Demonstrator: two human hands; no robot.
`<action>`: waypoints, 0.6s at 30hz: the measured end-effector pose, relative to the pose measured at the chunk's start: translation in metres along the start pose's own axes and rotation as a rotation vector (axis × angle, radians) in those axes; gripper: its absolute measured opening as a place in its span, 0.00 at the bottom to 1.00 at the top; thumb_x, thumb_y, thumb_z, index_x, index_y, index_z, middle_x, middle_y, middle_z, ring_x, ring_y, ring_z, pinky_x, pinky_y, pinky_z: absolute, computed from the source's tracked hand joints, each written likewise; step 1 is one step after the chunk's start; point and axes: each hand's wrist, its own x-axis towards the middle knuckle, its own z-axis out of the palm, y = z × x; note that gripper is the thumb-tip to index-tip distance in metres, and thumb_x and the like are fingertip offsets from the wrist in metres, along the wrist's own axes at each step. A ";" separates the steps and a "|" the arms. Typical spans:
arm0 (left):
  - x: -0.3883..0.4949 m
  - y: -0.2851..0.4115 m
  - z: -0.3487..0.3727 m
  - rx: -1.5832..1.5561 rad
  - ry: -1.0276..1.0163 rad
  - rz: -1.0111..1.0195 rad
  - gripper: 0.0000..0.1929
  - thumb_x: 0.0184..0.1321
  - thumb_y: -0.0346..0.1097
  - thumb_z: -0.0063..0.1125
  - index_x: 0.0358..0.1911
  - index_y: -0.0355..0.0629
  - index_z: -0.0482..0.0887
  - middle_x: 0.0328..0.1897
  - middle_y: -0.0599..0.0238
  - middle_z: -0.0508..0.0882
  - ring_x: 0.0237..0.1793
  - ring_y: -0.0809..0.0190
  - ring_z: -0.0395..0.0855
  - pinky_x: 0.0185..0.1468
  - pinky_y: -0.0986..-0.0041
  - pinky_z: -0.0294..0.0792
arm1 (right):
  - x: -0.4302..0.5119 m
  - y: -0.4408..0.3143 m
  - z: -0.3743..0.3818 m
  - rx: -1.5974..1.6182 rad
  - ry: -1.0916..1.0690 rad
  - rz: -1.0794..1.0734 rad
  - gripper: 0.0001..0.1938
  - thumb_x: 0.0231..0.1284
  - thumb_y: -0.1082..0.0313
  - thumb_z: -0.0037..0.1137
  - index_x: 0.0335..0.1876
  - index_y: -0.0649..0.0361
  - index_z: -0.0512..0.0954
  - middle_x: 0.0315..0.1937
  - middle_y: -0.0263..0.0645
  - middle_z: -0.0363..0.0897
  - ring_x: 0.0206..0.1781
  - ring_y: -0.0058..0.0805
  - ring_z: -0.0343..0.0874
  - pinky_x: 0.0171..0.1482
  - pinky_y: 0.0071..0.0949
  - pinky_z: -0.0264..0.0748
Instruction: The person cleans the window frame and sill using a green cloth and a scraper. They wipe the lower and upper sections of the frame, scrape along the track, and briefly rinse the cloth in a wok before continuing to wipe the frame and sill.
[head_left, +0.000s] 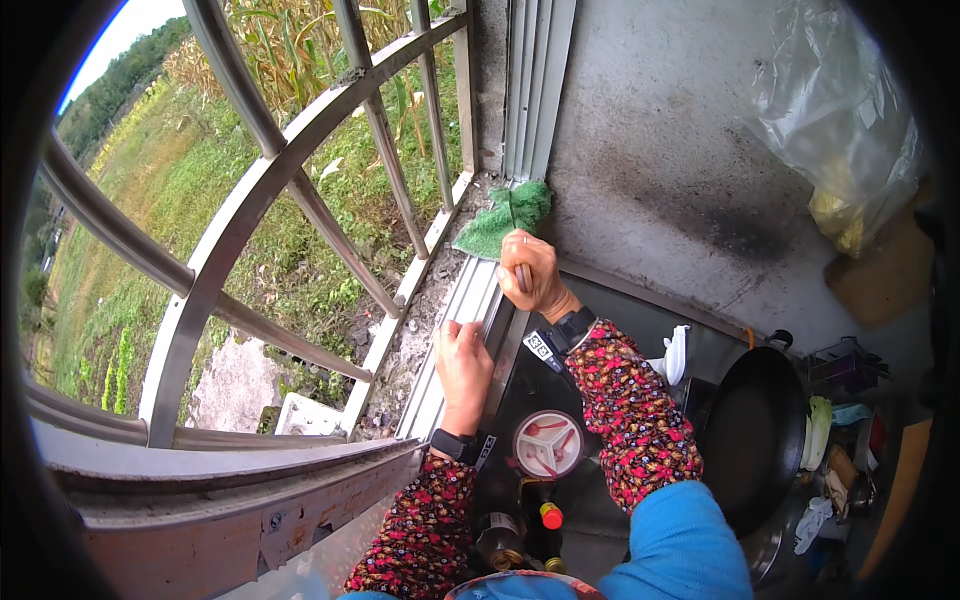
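My right hand (531, 271) is closed around the brown handle (524, 277) of a thin tool. Its narrow end runs over a green cloth (506, 219), bunched in the corner of the aluminium window track (459, 304). Whether my fingers also pinch the cloth is hidden. My left hand (463, 366) rests on the track nearer to me, fingers curled; nothing shows in it, and its fingertips are partly hidden. Rough, dirty cement (405, 352) lies between the track and the metal window bars (296, 180).
A window sash (247, 495) borders the lower left. Below my arms, a dark countertop (517, 382) holds a divided round container (548, 444) and bottles (501, 538). At right are a large black wok (754, 442), a leafy vegetable (817, 431) and a hanging plastic bag (840, 112).
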 end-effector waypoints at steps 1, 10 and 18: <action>0.000 0.000 0.001 0.006 0.002 -0.004 0.08 0.52 0.23 0.56 0.36 0.40 0.83 0.34 0.55 0.74 0.39 0.48 0.73 0.45 0.61 0.67 | 0.001 -0.003 -0.001 -0.010 -0.026 -0.073 0.08 0.37 0.78 0.55 0.22 0.58 0.68 0.19 0.38 0.69 0.25 0.40 0.70 0.34 0.34 0.70; 0.003 -0.001 0.000 0.008 0.006 0.004 0.07 0.52 0.23 0.56 0.35 0.39 0.83 0.34 0.55 0.75 0.39 0.48 0.73 0.45 0.61 0.67 | 0.006 0.007 -0.006 0.009 -0.182 -0.035 0.08 0.38 0.79 0.54 0.20 0.58 0.68 0.19 0.38 0.68 0.25 0.41 0.70 0.34 0.33 0.70; -0.005 -0.003 0.010 -0.007 0.007 0.002 0.07 0.52 0.23 0.57 0.35 0.39 0.83 0.33 0.55 0.75 0.38 0.48 0.73 0.43 0.61 0.67 | -0.007 0.051 -0.013 -0.097 -0.431 -0.099 0.10 0.35 0.77 0.56 0.20 0.56 0.65 0.18 0.36 0.66 0.25 0.41 0.70 0.36 0.33 0.69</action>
